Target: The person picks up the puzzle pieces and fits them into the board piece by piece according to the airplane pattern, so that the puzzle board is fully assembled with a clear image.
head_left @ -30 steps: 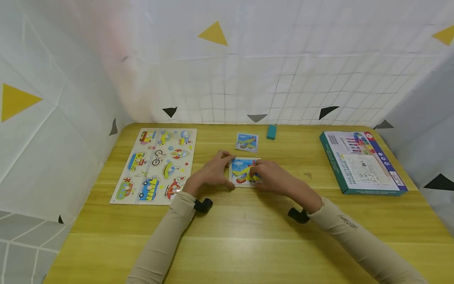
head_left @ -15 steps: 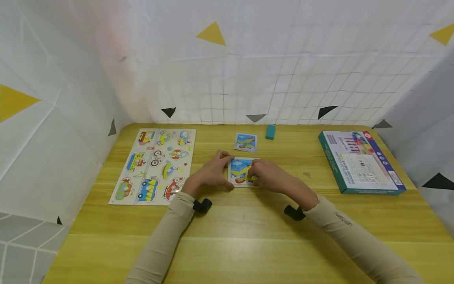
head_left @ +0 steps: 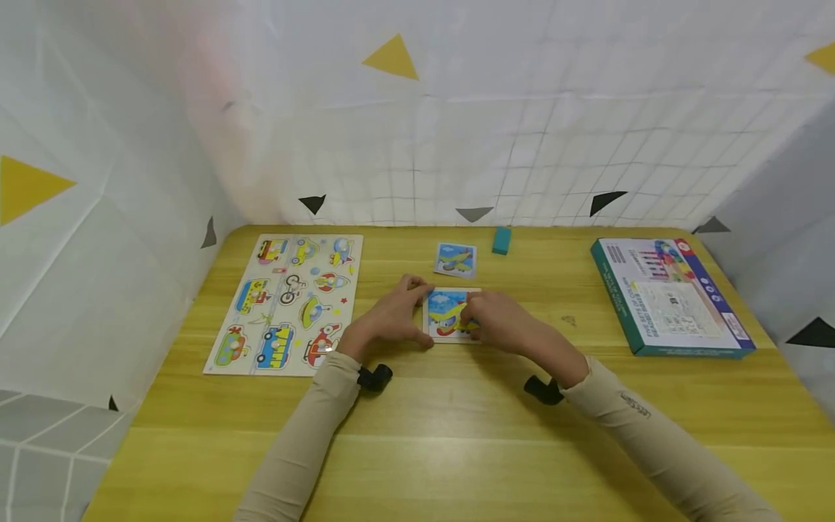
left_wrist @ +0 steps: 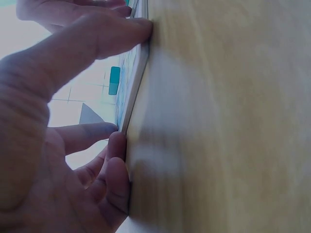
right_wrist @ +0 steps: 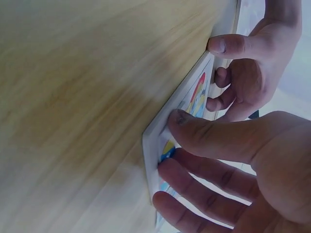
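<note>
A small square wooden jigsaw puzzle [head_left: 446,314] with a yellow and red aeroplane picture and a pale frame lies flat on the table. My left hand [head_left: 394,312] holds its left side, thumb at the near corner and index finger at the far corner, as the left wrist view also shows. Over the puzzle's right part, my right hand [head_left: 499,322] pinches a yellow and blue puzzle piece [right_wrist: 168,149] between thumb and fingers, low against the board. That hand hides the puzzle's right side in the head view. Just beyond lies a picture card [head_left: 455,259] with a similar aeroplane.
On the left is a knob puzzle board [head_left: 287,304] with vehicles. A teal block [head_left: 501,241] stands near the table's back edge. To the right lies a flat teal-sided box [head_left: 672,297] with a printed lid. White sheeting [head_left: 483,130] surrounds the table.
My right hand's fingers shift slightly over the puzzle's right part, and its wrist turns a little. The left hand stays on the left side. The head view shifts slightly.
</note>
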Motion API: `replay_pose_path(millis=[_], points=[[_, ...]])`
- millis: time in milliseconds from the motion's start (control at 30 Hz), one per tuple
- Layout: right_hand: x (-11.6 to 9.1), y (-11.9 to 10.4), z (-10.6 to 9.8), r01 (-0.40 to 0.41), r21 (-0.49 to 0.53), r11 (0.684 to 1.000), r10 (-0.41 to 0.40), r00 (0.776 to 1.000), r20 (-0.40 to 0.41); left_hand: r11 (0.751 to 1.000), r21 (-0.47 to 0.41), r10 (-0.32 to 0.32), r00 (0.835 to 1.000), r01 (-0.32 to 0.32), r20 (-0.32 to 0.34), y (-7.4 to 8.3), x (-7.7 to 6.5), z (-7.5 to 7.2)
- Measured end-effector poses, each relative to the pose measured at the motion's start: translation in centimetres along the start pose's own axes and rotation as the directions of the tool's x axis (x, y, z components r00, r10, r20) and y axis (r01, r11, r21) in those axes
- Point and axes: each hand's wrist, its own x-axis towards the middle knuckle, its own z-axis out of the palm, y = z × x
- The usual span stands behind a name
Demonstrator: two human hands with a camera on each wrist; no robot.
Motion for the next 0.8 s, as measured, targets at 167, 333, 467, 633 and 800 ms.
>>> replay_pose_path(millis=[167,333,467,633,800], points=[[-0.13,-0.28,-0.36,0.002,-0.027,1.000,-0.002,1.000,0.025,1.000,-0.001,0.012,1.000,-0.012,-0.002,-0.03,0.11,0.09],[-0.27,-0.24,-0.32,-0.014,-0.048,0.999,0.016,0.999,0.039,1.000,-0.004,0.022,1.000,-0.022,0.005,0.10,0.17,0.06],[-0.17,-0.24,-0.12,0.003,-0.053,0.999,-0.002,1.000,0.026,1.000,-0.009,0.015,1.000,-0.015,0.011,0.29,0.10,-0.13],[0.01,-0.45,0.18,0.031,-0.078,0.996,-0.032,0.999,-0.013,1.000,-0.010,-0.004,1.000,0.004,0.016,0.36,0.00,-0.28],[0.29,-0.50,0.47,0.042,-0.106,0.993,-0.046,0.998,-0.040,1.000,-0.022,-0.014,1.000,0.014,0.010,0.26,-0.12,-0.29]])
